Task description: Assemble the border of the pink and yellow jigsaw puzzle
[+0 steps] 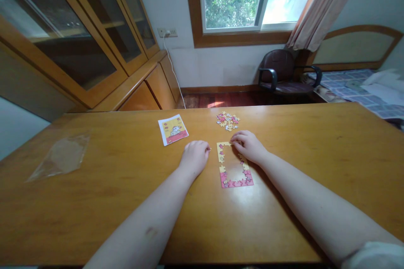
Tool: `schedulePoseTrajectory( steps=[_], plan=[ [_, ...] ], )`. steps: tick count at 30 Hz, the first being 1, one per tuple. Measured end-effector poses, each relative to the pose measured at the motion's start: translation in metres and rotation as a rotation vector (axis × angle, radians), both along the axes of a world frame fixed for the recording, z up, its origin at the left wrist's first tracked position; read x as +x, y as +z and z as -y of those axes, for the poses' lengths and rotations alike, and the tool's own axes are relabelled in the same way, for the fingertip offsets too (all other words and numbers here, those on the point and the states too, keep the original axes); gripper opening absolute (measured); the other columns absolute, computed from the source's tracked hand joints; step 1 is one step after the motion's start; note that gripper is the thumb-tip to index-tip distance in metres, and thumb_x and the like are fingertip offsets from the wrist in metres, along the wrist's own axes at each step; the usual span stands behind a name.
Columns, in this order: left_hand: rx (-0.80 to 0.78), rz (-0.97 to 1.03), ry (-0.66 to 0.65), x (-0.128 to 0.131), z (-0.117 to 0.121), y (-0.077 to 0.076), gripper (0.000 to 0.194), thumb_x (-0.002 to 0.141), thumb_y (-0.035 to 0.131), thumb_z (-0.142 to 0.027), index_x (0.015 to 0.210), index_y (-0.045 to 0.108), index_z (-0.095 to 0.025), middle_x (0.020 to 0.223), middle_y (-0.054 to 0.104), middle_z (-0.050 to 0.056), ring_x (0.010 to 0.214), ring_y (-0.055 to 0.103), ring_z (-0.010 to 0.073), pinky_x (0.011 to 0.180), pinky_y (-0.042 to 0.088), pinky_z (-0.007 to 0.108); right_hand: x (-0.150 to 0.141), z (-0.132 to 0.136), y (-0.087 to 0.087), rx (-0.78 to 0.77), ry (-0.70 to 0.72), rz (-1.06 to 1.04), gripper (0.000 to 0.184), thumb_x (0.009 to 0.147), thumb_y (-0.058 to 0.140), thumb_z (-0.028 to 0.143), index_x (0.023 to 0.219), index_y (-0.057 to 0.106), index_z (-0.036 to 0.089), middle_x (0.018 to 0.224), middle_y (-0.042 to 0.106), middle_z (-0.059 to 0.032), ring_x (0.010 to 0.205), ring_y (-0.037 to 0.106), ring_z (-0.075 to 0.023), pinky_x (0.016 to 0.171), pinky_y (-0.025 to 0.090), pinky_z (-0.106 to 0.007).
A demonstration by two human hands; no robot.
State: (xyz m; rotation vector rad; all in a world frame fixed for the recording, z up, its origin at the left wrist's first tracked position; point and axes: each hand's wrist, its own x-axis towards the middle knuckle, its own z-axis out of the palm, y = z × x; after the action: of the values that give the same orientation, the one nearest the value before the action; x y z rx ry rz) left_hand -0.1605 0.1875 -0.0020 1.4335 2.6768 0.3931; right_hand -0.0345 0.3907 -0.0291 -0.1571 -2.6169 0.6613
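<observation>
A jigsaw border lies on the table as a hollow rectangle, yellow at the top and pink at the bottom, with a small gap in its left side. My right hand covers its upper right corner, thumb and fingers pinched at the top edge on a puzzle piece. Just left of the border, my left hand rests closed, a tiny pale bit of a puzzle piece showing at its fingertips. Beyond the border sits a pile of loose puzzle pieces. The picture card lies past my left hand.
A clear plastic bag lies flat at the left of the wooden table. Behind the table are a glass-door cabinet, a dark armchair, a window and a bed at the right.
</observation>
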Motion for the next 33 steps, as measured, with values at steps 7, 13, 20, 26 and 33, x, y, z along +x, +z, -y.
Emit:
schedulePoseTrajectory(
  steps=[7,13,20,26,33],
  plan=[
    [-0.113,-0.076,0.100,0.005,0.003,0.001,0.016,0.088,0.052,-0.027,0.098,0.063,-0.021,0.100,0.066,0.007,0.095,0.059,0.0235,0.081,0.044,0.034,0.000,0.000,-0.001,-0.026,0.001,-0.021,0.015,0.083,0.055,0.019,0.082,0.070,0.020,0.091,0.068,-0.0057,0.087,0.061,-0.0202,0.085,0.047,-0.038],
    [-0.169,0.025,0.160,0.001,0.005,0.001,0.013,0.086,0.054,-0.028,0.091,0.063,-0.020,0.098,0.065,0.008,0.093,0.061,0.0237,0.078,0.046,0.033,0.000,-0.001,-0.002,-0.045,0.009,-0.041,0.015,0.083,0.054,0.018,0.082,0.070,0.021,0.091,0.069,-0.0056,0.087,0.061,-0.0200,0.086,0.048,-0.037],
    [-0.093,0.229,0.079,-0.003,0.010,-0.002,0.008,0.078,0.058,-0.026,0.079,0.063,-0.019,0.089,0.068,0.007,0.081,0.063,0.0219,0.068,0.046,0.029,0.000,-0.002,-0.003,-0.057,0.003,-0.052,0.016,0.083,0.054,0.019,0.083,0.070,0.021,0.091,0.069,-0.0062,0.087,0.061,-0.0206,0.086,0.048,-0.039],
    [-0.038,0.333,-0.042,-0.001,0.008,0.002,0.007,0.073,0.058,-0.015,0.073,0.062,-0.020,0.080,0.068,0.001,0.075,0.063,0.0174,0.066,0.044,0.026,0.000,-0.001,-0.002,-0.057,0.007,-0.044,0.015,0.083,0.054,0.018,0.083,0.069,0.021,0.090,0.069,-0.0059,0.087,0.061,-0.0204,0.085,0.048,-0.038],
    [0.072,0.318,-0.026,-0.001,0.006,0.000,0.014,0.078,0.059,-0.026,0.091,0.062,-0.022,0.084,0.067,0.000,0.075,0.061,0.0165,0.066,0.046,0.026,0.000,0.003,0.003,-0.024,0.007,-0.020,0.015,0.083,0.055,0.017,0.082,0.069,0.020,0.089,0.069,-0.0062,0.086,0.062,-0.0202,0.085,0.047,-0.037]
  ],
)
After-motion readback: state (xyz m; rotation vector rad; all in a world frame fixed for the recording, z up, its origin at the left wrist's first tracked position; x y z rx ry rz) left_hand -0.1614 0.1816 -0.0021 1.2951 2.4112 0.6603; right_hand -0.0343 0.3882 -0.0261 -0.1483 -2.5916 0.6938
